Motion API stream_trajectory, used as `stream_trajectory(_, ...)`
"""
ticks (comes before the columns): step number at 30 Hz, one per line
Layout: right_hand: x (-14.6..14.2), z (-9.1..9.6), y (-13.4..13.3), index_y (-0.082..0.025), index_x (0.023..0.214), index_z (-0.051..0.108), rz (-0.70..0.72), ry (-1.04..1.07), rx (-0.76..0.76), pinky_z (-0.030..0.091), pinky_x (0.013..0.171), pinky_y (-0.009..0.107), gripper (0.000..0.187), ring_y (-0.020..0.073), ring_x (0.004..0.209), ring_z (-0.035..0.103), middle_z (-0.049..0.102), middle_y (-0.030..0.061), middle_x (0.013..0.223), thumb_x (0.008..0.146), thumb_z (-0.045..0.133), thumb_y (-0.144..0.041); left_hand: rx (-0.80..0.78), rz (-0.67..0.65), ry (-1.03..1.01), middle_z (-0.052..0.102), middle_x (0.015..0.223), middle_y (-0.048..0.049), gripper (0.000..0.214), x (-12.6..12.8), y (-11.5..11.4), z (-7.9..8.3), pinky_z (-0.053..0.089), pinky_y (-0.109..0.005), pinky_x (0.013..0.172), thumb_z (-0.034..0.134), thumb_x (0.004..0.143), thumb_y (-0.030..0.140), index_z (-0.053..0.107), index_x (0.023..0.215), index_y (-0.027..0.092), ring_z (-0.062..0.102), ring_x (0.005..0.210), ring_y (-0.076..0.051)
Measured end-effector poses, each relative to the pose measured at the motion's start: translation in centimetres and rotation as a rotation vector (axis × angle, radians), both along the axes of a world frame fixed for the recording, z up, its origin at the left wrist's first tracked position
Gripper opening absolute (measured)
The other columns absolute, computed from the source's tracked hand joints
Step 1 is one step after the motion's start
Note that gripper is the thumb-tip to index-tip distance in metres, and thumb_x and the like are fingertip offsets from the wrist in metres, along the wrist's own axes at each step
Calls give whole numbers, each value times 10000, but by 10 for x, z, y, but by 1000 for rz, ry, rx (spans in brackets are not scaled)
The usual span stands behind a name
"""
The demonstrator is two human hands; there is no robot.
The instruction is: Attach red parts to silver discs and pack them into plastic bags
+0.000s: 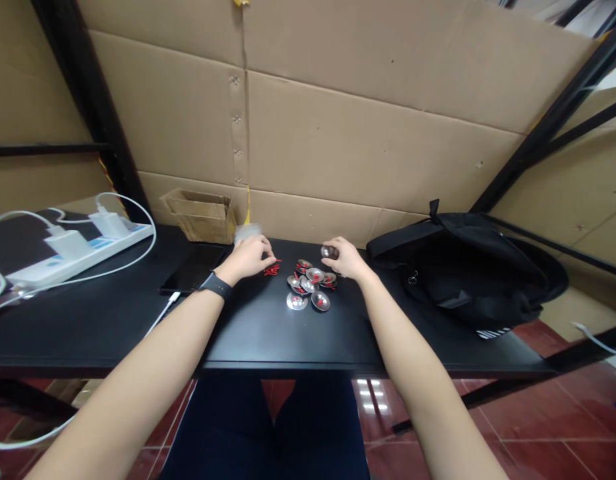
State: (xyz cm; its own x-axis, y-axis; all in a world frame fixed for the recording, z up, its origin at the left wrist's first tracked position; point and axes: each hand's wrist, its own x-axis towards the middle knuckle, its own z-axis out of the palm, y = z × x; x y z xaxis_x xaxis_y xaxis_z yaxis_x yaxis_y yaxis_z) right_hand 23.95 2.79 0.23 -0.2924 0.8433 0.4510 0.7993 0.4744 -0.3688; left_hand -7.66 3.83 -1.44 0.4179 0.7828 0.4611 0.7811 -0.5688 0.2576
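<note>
A cluster of several small shiny metal discs [311,283], some with red bits on them, lies on the black table [258,327]. My left hand [251,257], with a dark watch on its wrist, rests with fingers pinched at a small pile of red pieces [273,269] left of the discs. My right hand [344,259] is raised just behind the cluster, its fingers closed on one small metal disc [329,251].
A dark tablet or phone [193,270] with a white cable lies left of my left hand. Behind it stands a small cardboard box [203,213]. A white power strip [73,250] with chargers is at far left. A black backpack [463,267] fills the table's right side.
</note>
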Motion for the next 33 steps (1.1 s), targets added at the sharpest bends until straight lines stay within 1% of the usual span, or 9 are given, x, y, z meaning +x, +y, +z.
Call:
stream_trajectory(3, 38, -5, 11, -156, 1162, 742, -140, -89, -150, 521, 944, 355, 502, 244, 990, 684, 717, 113, 1116, 689, 864, -270, -32, 1, 75, 750, 991, -42, 207, -10, 7, -5, 464, -325, 842, 648, 805, 407, 788, 748, 266, 653, 995, -245)
stream_trajectory(6, 59, -13, 18, -156, 1201, 724, -153, -8, -297, 536, 861, 303, 565, 203, 895, 701, 752, 88, 1065, 679, 877, -309, -55, 26, 106, 769, 966, -38, 204, -12, 10, -9, 466, -326, 814, 644, 795, 412, 797, 760, 282, 670, 946, -250)
stream_trajectory(11, 63, -20, 21, -127, 1090, 761, -101, 33, -379, 537, 755, 259, 469, 171, 803, 695, 770, 90, 1028, 679, 875, -323, -127, 27, 168, 780, 956, -55, 225, -10, 9, -11, 473, -347, 842, 600, 828, 373, 809, 846, 293, 693, 916, -267)
stream_trajectory(17, 64, -13, 18, -139, 1126, 751, -57, -50, -431, 536, 760, 260, 510, 192, 855, 698, 764, 98, 1074, 677, 881, -342, -145, 3, 191, 785, 995, -56, 280, -7, 7, -10, 474, -331, 850, 541, 876, 379, 807, 899, 293, 691, 948, -256)
stream_trajectory(19, 58, -8, 14, -157, 1119, 756, -57, -98, -408, 533, 799, 279, 441, 208, 893, 701, 763, 97, 1090, 736, 841, -360, -144, 2, 195, 785, 1011, -54, 285, -7, 7, -9, 476, -326, 860, 537, 880, 383, 805, 915, 292, 689, 960, -253)
stream_trajectory(22, 33, 0, 6, -216, 1070, 773, -23, -161, -256, 495, 908, 325, 260, 239, 1040, 680, 750, 80, 1154, 898, 680, -387, -148, 6, 211, 779, 1078, -56, 306, -5, 5, -8, 482, -341, 875, 524, 889, 374, 790, 1011, 283, 690, 1002, -265)
stream_trajectory(24, 9, 4, -2, -260, 1091, 766, 72, -185, -170, 462, 947, 353, 291, 254, 1138, 646, 726, 60, 1230, 984, 551, -424, -141, 16, 237, 766, 1139, -61, 341, -4, 4, -6, 487, -353, 884, 500, 907, 373, 766, 1095, 272, 686, 1050, -274)
stream_trajectory(27, -24, 5, -14, -292, 1081, 762, 181, -285, -176, 428, 930, 401, 404, 279, 1161, 625, 721, 48, 1246, 1041, 411, -487, -123, 24, 281, 750, 1186, -64, 371, -3, 3, -5, 493, -359, 895, 462, 931, 374, 746, 1140, 259, 673, 1105, -277)
stream_trajectory(33, -45, -4, -23, -306, 1131, 734, 126, -363, -217, 398, 924, 443, 368, 312, 1200, 604, 700, 56, 1305, 1051, 397, -428, -132, 36, 251, 748, 1182, -76, 386, 0, 0, -3, 500, -368, 924, 467, 929, 359, 712, 1197, 228, 672, 1117, -273)
